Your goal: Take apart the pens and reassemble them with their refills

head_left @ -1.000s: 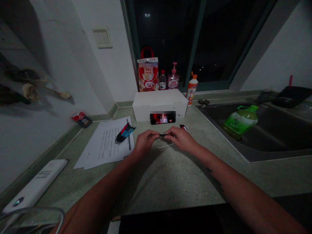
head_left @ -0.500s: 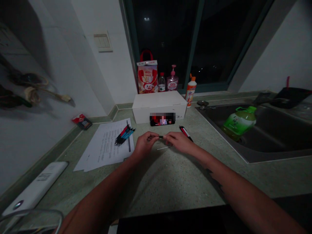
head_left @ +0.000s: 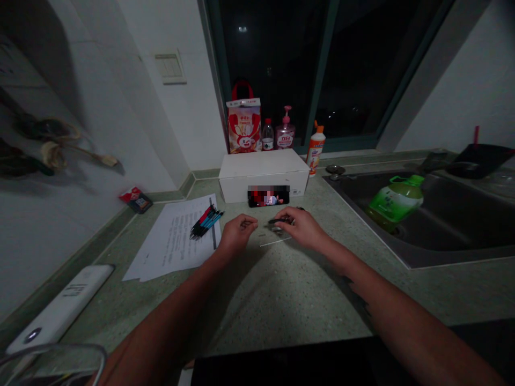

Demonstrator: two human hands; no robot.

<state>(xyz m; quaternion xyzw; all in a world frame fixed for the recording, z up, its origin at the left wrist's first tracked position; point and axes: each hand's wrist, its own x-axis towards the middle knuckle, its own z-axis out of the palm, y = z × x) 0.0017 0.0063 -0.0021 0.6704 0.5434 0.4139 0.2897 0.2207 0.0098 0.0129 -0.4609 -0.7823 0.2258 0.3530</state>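
Observation:
My right hand (head_left: 302,228) pinches a short black pen barrel piece (head_left: 277,220), which points left. A little to the left is my left hand (head_left: 236,234), its thumb and fingertips pressed together. A small dark bit shows at its fingers, too small to name. On the counter below and between the hands lies a thin, pale pen refill (head_left: 273,243). A tiny dark piece (head_left: 262,235) rests just above it. My right hand mostly covers another pen, whose dark end (head_left: 300,208) peeks out behind it.
Several pens (head_left: 206,221) lie on printed sheets (head_left: 161,241) at the left. A phone (head_left: 268,197) leans on a white box (head_left: 263,174). To the right, a sink (head_left: 442,236) holds a green-labelled jug (head_left: 397,199). A white power strip-like device (head_left: 62,305) lies front left.
My hands have drawn apart, and the black barrel piece has gone with my right hand. A tiny dark piece now shows on the counter between them.

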